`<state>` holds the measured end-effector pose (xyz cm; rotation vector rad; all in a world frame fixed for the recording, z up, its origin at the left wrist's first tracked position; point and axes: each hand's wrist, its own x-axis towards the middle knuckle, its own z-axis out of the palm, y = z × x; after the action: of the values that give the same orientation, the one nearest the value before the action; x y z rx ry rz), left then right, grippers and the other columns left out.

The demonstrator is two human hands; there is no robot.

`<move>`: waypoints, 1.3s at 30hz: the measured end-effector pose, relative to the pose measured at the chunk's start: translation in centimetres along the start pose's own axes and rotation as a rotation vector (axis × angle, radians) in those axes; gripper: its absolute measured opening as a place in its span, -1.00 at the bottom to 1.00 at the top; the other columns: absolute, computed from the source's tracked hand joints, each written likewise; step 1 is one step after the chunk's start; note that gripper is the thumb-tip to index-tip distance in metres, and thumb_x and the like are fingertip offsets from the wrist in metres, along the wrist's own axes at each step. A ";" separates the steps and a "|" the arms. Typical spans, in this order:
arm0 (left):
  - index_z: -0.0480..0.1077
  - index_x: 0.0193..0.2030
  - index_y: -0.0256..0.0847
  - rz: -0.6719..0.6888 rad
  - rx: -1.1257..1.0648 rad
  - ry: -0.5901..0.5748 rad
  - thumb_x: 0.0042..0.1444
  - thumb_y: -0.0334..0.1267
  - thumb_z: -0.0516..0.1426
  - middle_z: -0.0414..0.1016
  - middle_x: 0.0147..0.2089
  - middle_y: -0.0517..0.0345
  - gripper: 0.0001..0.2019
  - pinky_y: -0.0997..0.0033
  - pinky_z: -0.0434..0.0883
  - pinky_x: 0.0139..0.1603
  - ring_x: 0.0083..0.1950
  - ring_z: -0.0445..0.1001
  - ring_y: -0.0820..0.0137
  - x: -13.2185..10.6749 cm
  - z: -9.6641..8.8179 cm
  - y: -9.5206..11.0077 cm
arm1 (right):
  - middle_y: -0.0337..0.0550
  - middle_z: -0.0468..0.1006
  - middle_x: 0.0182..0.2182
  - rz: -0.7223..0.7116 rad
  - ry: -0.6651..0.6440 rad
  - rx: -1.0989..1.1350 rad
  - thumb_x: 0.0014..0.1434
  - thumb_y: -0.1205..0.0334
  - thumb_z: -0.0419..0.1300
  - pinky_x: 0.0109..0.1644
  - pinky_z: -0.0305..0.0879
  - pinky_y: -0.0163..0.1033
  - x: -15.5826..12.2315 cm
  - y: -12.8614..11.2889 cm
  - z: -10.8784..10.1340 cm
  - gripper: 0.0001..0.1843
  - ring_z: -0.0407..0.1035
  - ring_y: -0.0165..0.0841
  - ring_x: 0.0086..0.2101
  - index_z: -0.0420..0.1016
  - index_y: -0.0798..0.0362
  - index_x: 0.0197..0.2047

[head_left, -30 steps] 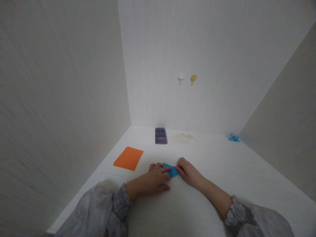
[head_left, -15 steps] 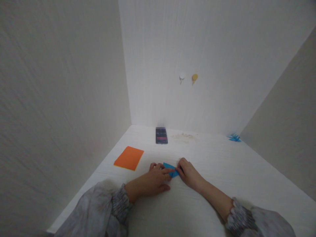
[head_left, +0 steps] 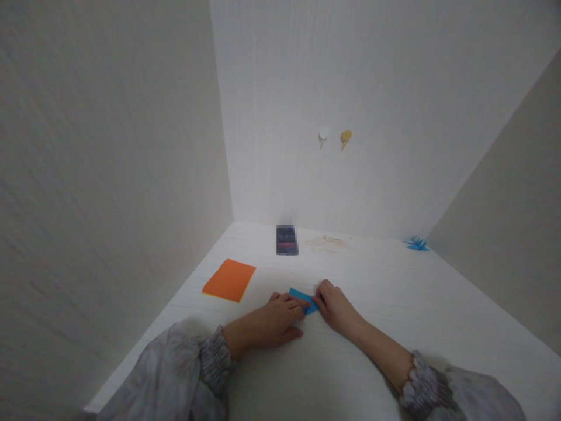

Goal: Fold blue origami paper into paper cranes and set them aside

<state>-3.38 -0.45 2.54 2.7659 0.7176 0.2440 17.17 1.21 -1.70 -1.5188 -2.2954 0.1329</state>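
Note:
A small piece of folded blue origami paper (head_left: 298, 294) lies on the white tabletop, partly covered by my fingers. My left hand (head_left: 280, 318) rests over its left and near part, fingers extended flat on the paper and thumb apart on the table side. A ring shows on one finger. At the paper's right corner, my right hand (head_left: 332, 304) is closed, with thumb and curled fingers pinching the edge. The exact fold beneath the fingers is hidden.
Orange square paper (head_left: 229, 280) with a yellow edge lies to the left. A dark, blurred-out object (head_left: 286, 241) stands near the back wall. Folded blue paper (head_left: 416, 244) sits in the far right corner. Two hooks, one white (head_left: 323, 137) and one yellow (head_left: 346, 137), are on the wall.
The left hand's fingers have drawn closer together and flattened over the blue paper, covering slightly more of it. The right hand has stayed nearly still at the corner.

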 end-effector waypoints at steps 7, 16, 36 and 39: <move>0.26 -0.14 -0.17 0.021 0.030 -0.011 0.11 -0.24 0.02 0.17 0.16 0.17 -0.82 0.15 0.05 0.09 0.12 0.12 0.22 0.1 0.0 -0.1 | -0.10 0.34 -0.36 0.049 -0.037 -0.034 0.14 0.32 0.01 -0.29 0.12 -0.29 0.1 -0.4 -0.3 -0.90 0.25 -0.36 -0.37 0.30 0.13 -0.38; 0.25 -0.10 -0.16 -0.010 0.035 -0.023 0.12 -0.27 -0.01 0.18 0.16 0.15 -0.80 0.10 0.02 0.09 0.11 0.13 0.20 0.1 0.0 0.1 | -0.08 0.35 -0.35 0.063 -0.038 -0.059 0.14 0.32 0.02 -0.29 0.12 -0.28 0.2 -0.5 -0.3 -0.90 0.26 -0.34 -0.37 0.31 0.13 -0.37; 0.28 -0.12 -0.16 0.032 0.072 -0.009 0.16 -0.28 -0.08 0.24 0.11 0.11 -0.79 0.15 0.02 0.07 0.09 0.17 0.22 0.1 -0.5 0.5 | -0.08 0.35 -0.35 0.070 -0.025 -0.092 0.13 0.34 0.01 -0.31 0.10 -0.27 0.2 -0.3 0.1 -0.91 0.26 -0.33 -0.38 0.31 0.12 -0.37; 0.23 -0.07 -0.15 0.012 0.066 -0.012 0.14 -0.28 -0.06 0.26 0.09 0.09 -0.78 0.17 0.03 0.06 0.07 0.19 0.23 0.1 -0.4 0.5 | -0.08 0.35 -0.34 0.064 -0.024 -0.096 0.14 0.33 0.00 -0.31 0.10 -0.27 0.1 -0.4 0.0 -0.90 0.26 -0.34 -0.38 0.31 0.12 -0.36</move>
<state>-3.13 -0.67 3.08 2.8319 0.7191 0.2092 16.80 1.19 -1.61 -1.6481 -2.3026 0.0593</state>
